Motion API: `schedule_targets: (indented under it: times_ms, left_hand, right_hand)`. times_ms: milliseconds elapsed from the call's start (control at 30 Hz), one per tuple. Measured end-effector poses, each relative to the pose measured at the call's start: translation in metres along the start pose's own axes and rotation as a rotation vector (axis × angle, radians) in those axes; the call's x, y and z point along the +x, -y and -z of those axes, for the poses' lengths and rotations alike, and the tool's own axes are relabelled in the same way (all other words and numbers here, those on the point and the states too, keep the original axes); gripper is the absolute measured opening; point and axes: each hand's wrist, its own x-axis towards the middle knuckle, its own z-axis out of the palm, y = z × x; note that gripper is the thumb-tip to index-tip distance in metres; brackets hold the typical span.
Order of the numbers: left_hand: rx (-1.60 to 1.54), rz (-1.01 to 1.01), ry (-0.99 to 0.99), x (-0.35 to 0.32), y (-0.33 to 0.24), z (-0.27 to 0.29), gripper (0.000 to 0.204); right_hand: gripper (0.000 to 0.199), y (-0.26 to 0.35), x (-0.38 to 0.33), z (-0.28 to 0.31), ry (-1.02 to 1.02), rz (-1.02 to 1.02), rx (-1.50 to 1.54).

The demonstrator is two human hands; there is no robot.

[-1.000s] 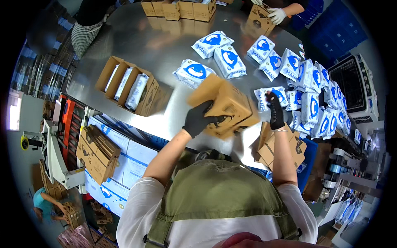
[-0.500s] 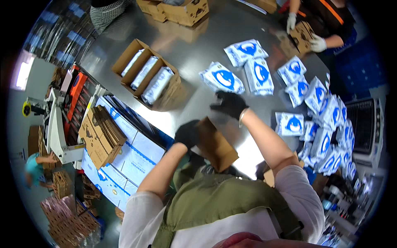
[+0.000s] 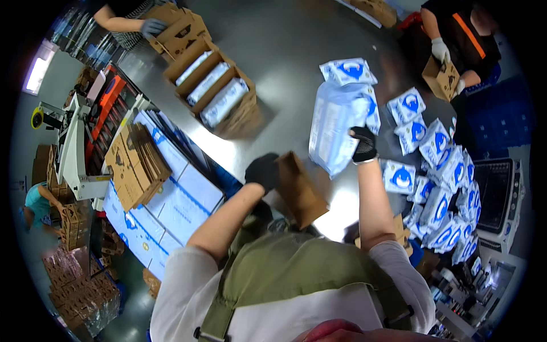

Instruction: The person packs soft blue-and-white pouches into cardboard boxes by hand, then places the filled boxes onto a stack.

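Teal cloth covers a person point(image 3: 37, 199) at the far left, whose hands reach toward stacked brown boxes point(image 3: 74, 225). Next comes a white machine point(image 3: 71, 151), and just beyond it a roller track with an orange rail point(image 3: 111, 94). Folded brown cartons point(image 3: 128, 168) lie in a leaning stack on top of blue-and-white cartons point(image 3: 176, 211) below the table edge.

On the steel table point(image 3: 290, 51), a co-worker's grey-gloved hand point(image 3: 152, 27) touches a brown carton point(image 3: 185, 28). Just beside that carton stands a divided box point(image 3: 244, 114), with three white-and-blue packs point(image 3: 225, 102) upright in its slots, one in each.

The left hand point(image 3: 262, 172), in a black glove, grasps an open box point(image 3: 302, 194) by its left side; the box tilts, its brown inside showing, close to the person's body. Whether it touches the table, I cannot tell.

To the right, a pale blue pack point(image 3: 336, 128) hangs blurred over the table, clasped at its right edge by the black-gloved right hand point(image 3: 364, 145). Part of it covers another pack point(image 3: 350, 71) behind.

Further right, a heap of packs point(image 3: 439, 205) spreads along the table. Above it, a second co-worker point(image 3: 464, 40) in white gloves holds a small box point(image 3: 441, 78). A white appliance point(image 3: 498, 196) with a dark front stands at the far right.
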Motion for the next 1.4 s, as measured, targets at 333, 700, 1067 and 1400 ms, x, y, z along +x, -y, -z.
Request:
schedule_targets:
  times_ms: [333,700,1067,1400]
  left_hand:
    - [0.102,-0.044,0.223,-0.008,-0.034,-0.005,0.028]
    - [0.412,-0.820,0.249,-0.050,-0.037,-0.004,0.027]
    - [0.512,0.020,-0.316,0.079,0.069,0.091,0.029]
    - [0.119,-0.419,0.809,-0.014,-0.189,-0.165,0.069]
  right_hand:
    - [0.073,-0.047,-0.139,-0.067,0.238,0.224,-1.474]
    - [0.051,-0.099,-0.098,-0.029,0.458,0.246,-1.644]
    - [0.045,0.006,-0.407,0.215,-1.224,-0.597,-1.827]
    - [0.067,-0.038,-0.473,0.273,-1.893,-0.576,-1.171]
